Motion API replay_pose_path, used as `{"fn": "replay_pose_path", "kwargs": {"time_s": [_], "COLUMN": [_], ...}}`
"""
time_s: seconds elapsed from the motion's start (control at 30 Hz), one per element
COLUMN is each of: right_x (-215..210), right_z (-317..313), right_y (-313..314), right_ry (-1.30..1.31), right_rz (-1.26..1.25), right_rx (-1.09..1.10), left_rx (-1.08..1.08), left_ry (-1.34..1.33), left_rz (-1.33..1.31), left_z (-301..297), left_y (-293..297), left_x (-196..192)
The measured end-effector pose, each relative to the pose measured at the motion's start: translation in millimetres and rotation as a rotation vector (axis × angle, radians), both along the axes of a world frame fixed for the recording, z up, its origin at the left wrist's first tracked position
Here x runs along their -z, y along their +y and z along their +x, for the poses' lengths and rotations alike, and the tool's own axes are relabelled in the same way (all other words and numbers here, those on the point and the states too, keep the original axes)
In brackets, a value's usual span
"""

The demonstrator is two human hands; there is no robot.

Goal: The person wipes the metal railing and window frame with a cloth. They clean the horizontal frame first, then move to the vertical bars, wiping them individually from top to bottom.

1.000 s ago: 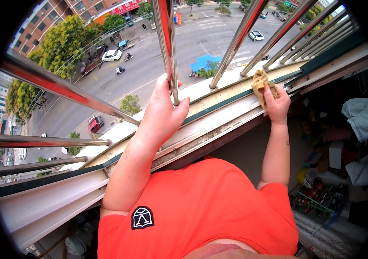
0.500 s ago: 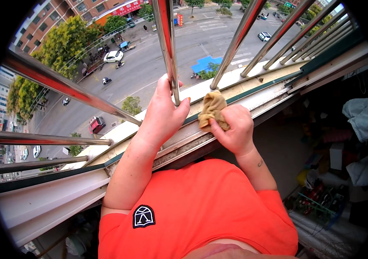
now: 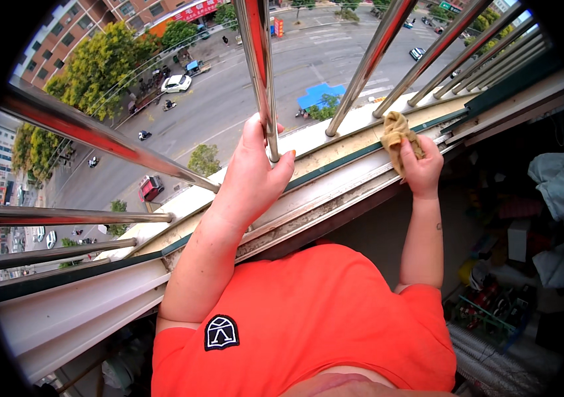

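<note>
My left hand (image 3: pixel 250 173) was wrapped round an upright steel bar (image 3: pixel 259 73) above the window sill (image 3: pixel 335 149). My right hand (image 3: pixel 421 165) clutched a bunched yellow rag (image 3: pixel 397 132) on the sill, further right, drooping lengthwise across it.

- The person wears a bright orange-red T-shirt (image 3: pixel 315 317) with short sleeves.
- A small dark badge (image 3: pixel 221 332) sits on the shirt's left side: shield-shaped, with a white arched outline and a triangle inside.
- Both forearms are bare, with no watch, bracelet or glove.
- The right forearm (image 3: pixel 424 238) carries a tiny dark mark near the wrist.
</note>
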State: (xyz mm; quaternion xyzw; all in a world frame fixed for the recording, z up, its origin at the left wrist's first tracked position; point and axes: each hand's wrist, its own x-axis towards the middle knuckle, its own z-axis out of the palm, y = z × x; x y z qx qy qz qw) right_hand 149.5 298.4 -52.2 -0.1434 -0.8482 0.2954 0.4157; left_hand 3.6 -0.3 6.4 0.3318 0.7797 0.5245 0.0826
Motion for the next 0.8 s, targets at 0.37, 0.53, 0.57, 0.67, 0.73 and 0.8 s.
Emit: {"fn": "replay_pose_path", "kwargs": {"time_s": [0.37,0.53,0.57,0.67,0.73,0.8], "right_x": [3,-9,-11,-15,-15,-16], "right_z": [-1,-9,-10,-12,-13,-12], "right_y": [16,-72,-86,-101,-98,-92], "right_ry": [-0.071,-0.028,0.015,0.028,0.038,0.035], "right_rz": [-0.106,0.252,0.270,0.255,0.251,0.238], "right_rx": [0.143,-0.076,-0.118,-0.175,-0.200,-0.235], "left_rx": [-0.018,-0.035,-0.034,-0.028,-0.017,-0.010], "left_ry": [-0.027,-0.024,-0.023,-0.021,-0.016,-0.029], "left_rz": [-0.030,-0.028,-0.029,-0.024,-0.010,-0.003], "left_z": [-2,0,0,-1,-1,-1], "left_y": [2,1,1,0,-1,-1], "left_x": [-1,0,0,0,0,0]}}
